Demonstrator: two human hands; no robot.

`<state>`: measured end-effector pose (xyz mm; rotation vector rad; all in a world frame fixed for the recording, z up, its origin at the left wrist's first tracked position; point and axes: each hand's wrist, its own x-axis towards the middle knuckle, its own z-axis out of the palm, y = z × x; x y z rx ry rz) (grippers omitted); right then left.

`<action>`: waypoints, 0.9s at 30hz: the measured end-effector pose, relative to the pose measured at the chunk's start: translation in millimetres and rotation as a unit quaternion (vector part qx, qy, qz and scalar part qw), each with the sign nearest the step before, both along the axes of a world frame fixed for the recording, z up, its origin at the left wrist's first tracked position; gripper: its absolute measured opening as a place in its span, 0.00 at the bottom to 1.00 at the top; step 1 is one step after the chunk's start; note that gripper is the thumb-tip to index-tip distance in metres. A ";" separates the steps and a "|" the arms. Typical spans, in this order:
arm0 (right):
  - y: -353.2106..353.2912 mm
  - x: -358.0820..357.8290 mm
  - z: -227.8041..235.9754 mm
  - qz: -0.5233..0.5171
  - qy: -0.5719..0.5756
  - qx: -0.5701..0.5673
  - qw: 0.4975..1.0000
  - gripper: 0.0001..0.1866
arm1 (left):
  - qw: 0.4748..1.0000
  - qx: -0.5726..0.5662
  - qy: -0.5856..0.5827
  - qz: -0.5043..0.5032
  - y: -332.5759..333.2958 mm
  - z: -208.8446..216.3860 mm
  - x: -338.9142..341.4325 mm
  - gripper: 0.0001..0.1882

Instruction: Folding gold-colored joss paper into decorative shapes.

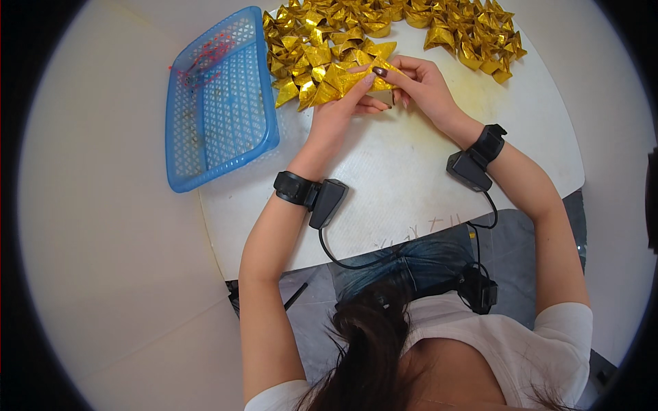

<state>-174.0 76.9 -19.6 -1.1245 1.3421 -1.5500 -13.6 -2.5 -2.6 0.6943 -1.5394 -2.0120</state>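
Over the far part of the white table, both hands meet at one shiny gold foil paper ingot (391, 77). My left hand (343, 106) pinches its left side, with the thumb on top. From the right, my right hand (428, 85) grips it between thumb and fingers. A pale inner or under side of the paper shows below the gold face. Fingers partly hide its exact shape. Right behind and to the left of the hands lies a heap of folded gold paper ingots (315, 55), close to the held one.
A blue plastic basket (175, 130) with lattice walls stands at the left edge of the white table (404, 178), with some red stringy bits inside. More gold ingots (473, 41) spread along the far right. Black wrist devices (329, 202) trail cables toward my lap.
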 end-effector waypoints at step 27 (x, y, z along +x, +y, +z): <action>7.3 4.4 7.8 0.058 -0.015 0.005 0.998 0.12 | 0.999 -0.039 0.033 -0.017 2.1 7.7 0.3 0.21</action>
